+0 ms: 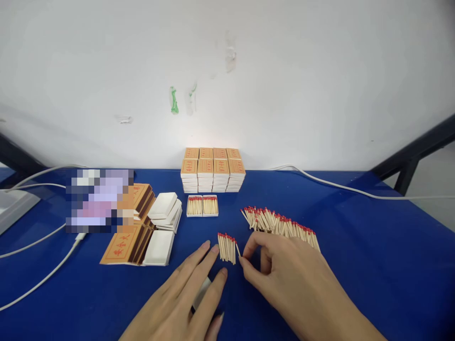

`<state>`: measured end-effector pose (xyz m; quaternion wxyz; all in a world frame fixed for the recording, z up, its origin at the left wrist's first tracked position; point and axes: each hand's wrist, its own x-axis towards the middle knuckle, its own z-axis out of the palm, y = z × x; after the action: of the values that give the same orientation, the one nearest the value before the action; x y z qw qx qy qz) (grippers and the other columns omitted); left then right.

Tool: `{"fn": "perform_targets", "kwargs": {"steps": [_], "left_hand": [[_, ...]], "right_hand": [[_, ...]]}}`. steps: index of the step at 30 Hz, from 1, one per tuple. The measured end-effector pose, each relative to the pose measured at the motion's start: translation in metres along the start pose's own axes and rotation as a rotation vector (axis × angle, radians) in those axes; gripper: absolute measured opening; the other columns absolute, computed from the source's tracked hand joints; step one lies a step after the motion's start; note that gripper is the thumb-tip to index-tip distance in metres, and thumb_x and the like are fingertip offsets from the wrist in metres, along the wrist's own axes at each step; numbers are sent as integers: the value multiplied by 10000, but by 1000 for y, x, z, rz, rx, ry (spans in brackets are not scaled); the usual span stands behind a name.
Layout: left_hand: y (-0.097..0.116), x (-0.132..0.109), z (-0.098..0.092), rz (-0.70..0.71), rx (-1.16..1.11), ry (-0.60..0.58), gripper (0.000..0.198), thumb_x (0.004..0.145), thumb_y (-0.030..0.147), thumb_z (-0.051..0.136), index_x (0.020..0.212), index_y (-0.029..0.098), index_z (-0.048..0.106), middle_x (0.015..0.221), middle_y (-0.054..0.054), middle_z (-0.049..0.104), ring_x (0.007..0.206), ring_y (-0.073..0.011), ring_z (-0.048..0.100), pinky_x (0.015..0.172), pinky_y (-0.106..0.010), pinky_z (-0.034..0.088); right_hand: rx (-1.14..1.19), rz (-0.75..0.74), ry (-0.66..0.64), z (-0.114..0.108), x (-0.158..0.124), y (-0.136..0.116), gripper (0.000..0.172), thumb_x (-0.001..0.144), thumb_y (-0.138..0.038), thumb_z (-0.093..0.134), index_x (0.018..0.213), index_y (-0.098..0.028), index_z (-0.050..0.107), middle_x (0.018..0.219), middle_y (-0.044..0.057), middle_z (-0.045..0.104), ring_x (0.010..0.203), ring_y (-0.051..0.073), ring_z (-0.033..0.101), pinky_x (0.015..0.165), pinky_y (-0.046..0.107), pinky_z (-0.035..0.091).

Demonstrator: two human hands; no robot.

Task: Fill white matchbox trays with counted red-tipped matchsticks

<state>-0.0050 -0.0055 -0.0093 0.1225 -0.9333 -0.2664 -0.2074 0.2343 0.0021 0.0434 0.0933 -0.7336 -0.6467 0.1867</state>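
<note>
"Blue worktop (355, 237): what might go wrong, left to right?"

"The left hand (185, 293), fingers spread, could skew the row (226, 248) between the hands by sliding; whether it grips the white thing (202, 291) beneath is unclear. The right hand (284, 265), pinching a match (238, 249) at the row's right end, could scatter the pile (284, 225) by brushing it."

"Containers?"

"White trays (162, 222), the nearest showing nothing inside; two filled trays (202, 206) of matches; stacked boxes (213, 170), contents hidden."
</note>
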Motion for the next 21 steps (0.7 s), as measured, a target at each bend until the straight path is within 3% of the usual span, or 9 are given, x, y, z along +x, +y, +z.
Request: {"fn": "perform_targets", "kwargs": {"steps": [5,11,21], "left_hand": [[0,1,0,2,4,-11,408,1164,199,462,1459,105,727,1575,-213,704,1468,-347,690,1116,-415,663],[2,1,0,-16,-23,8,402,1134,185,504,1459,89,719,1567,-225,707,1450,-365,708,1113,-430,666],[0,1,1,-20,-22,35,386,1140,190,482,1417,93,732,1528,-226,734,1417,-357,734,1073,-425,688]], "right_hand": [[51,-7,20,-1,2,-1,188,939,-262,722,760,-303,762,552,-56,644,548,171,600,547,314,342],[113,34,-35,-2,4,-2,137,959,-263,723,857,-312,801,581,-64,700,615,186,692,582,307,404],[107,55,-28,3,9,-3,174,976,-307,750,805,-310,783,576,-66,717,641,199,714,601,319,402]]}}
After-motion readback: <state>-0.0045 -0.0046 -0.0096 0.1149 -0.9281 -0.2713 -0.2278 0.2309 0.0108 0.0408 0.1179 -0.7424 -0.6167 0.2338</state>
